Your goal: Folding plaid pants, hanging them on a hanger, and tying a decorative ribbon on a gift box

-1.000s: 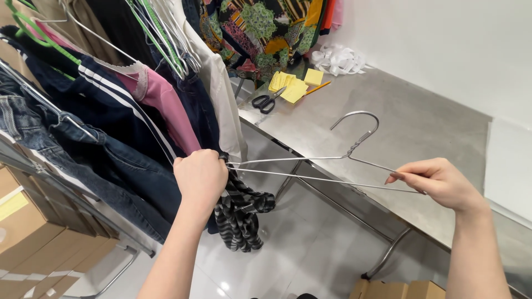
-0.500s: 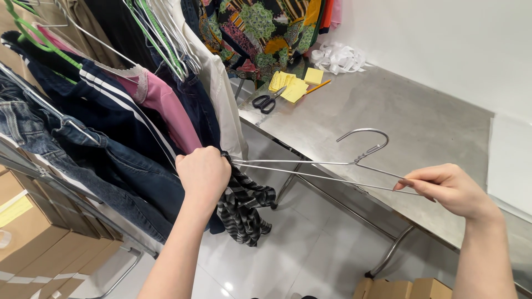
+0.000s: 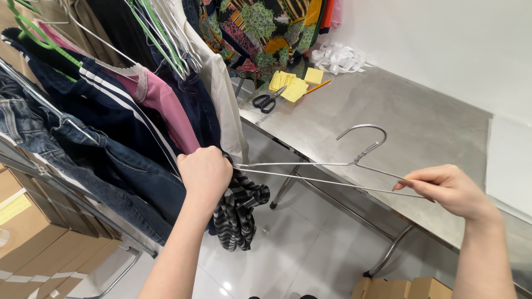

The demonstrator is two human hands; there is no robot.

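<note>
Beside the steel tabletop [image 3: 388, 111], both hands pinch the wire hanger [image 3: 332, 166], left hand [image 3: 206, 173] also clutching the striped garment [image 3: 239, 213], right hand [image 3: 446, 189] at its far end; fabric could snag or slip.

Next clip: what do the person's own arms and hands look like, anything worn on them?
Both forearms are bare, with no sleeve in view. The left hand and right hand wear no gloves; no ring, watch or bracelet shows. The right fingers have short, unpainted nails.
</note>
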